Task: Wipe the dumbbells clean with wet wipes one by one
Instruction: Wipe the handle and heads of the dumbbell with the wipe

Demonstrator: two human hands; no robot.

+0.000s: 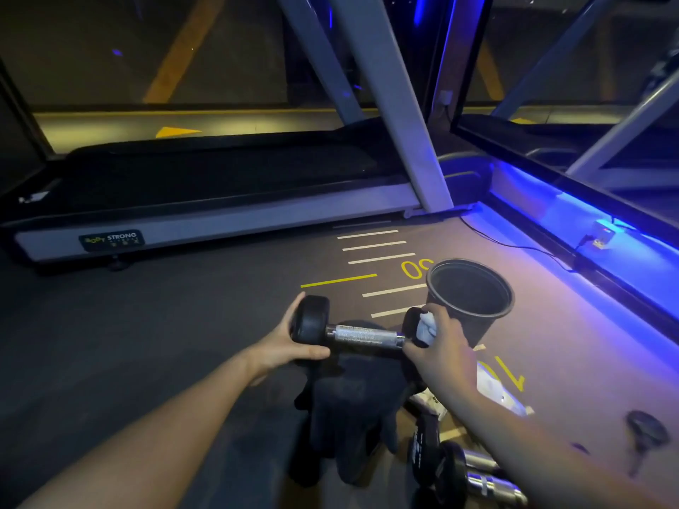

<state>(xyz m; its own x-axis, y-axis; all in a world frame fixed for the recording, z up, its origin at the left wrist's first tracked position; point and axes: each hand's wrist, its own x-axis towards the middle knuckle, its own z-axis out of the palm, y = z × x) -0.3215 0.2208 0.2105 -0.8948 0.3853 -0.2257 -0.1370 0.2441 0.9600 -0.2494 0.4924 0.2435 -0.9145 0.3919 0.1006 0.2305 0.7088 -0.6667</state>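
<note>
Held level above the floor, just near of the black bucket (470, 295), the dumbbell (363, 334) looks heavy, rigid and steady, its left end gripped by the left hand (290, 339) while the right hand (439, 347) presses a soft wipe (428, 326) on the right end.

A treadmill (205, 200) stands on dark rubber flooring (183, 306). Right of it, blue strip lighting (573, 214) glows below a glass wall (551, 86).

we see a dumbbell (352, 334) with black ends and a knurled silver bar, a white wipe (428, 328), a black bucket (468, 293), yellow and white floor markings (371, 247), blue strip light (573, 222).
</note>
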